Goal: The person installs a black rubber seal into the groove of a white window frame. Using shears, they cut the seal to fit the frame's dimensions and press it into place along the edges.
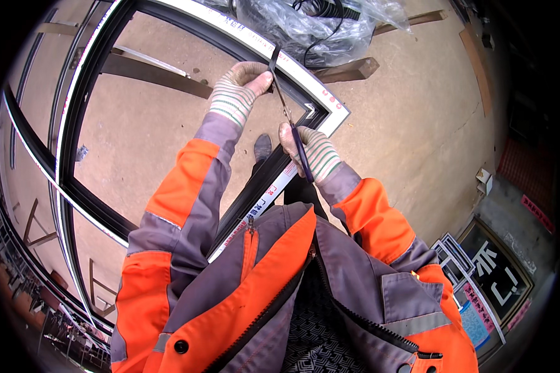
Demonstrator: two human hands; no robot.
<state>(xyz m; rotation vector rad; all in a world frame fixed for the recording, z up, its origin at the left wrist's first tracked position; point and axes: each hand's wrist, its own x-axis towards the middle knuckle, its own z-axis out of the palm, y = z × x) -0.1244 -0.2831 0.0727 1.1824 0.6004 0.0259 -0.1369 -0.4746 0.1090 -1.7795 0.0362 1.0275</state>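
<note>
A large window frame (255,43) with black inner profiles and white film on its faces lies before me. In a striped knit glove with bare fingertips, my left hand (246,84) is closed, pinching a thin black strip (274,57) at the frame's far side. My right hand (312,150), gloved the same way, is wrapped round the dark handle of a pair of scissors (303,153), near the frame's right corner. The scissors' blades point up toward the left fingertips and the strip. Whether the blades touch the strip, I cannot tell.
Beyond the frame lies clear plastic wrapping (280,28) with black cord, beside a wooden block (348,70). A wooden beam (155,76) runs under the frame. More frame profiles (34,143) stretch along the left. Framed panels (498,267) lean at the lower right. My shoe (262,147) shows through the frame's opening.
</note>
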